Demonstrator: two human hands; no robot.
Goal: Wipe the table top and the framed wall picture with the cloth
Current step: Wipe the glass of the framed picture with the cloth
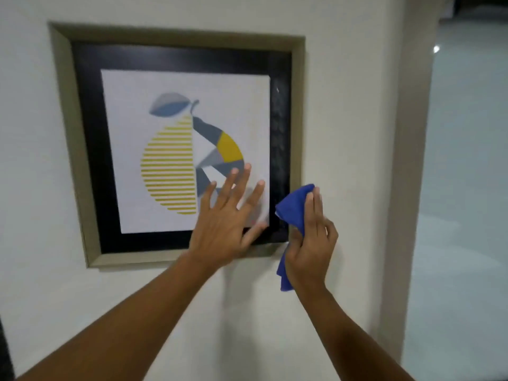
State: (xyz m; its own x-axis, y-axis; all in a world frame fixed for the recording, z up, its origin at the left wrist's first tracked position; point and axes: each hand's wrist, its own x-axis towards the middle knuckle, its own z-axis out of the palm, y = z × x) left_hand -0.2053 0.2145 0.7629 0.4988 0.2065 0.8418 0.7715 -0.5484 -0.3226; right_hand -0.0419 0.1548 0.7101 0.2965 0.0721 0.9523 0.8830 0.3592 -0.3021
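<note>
The wall (343, 105) carries the framed pear picture (176, 144), which lies up and left of the right hand (309, 243). That nearer hand is closed on the blue cloth (295, 207) at the frame's lower right corner. The left hand (228, 215) is spread flat on the glass, holding nothing and blocking a leftward sweep. No counter shows.

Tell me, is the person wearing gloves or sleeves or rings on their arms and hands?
No. Both forearms are bare as far as the picture shows, with no sleeves in view. The left hand and the right hand have no gloves, and I can see no rings, watch or bracelet.
</note>
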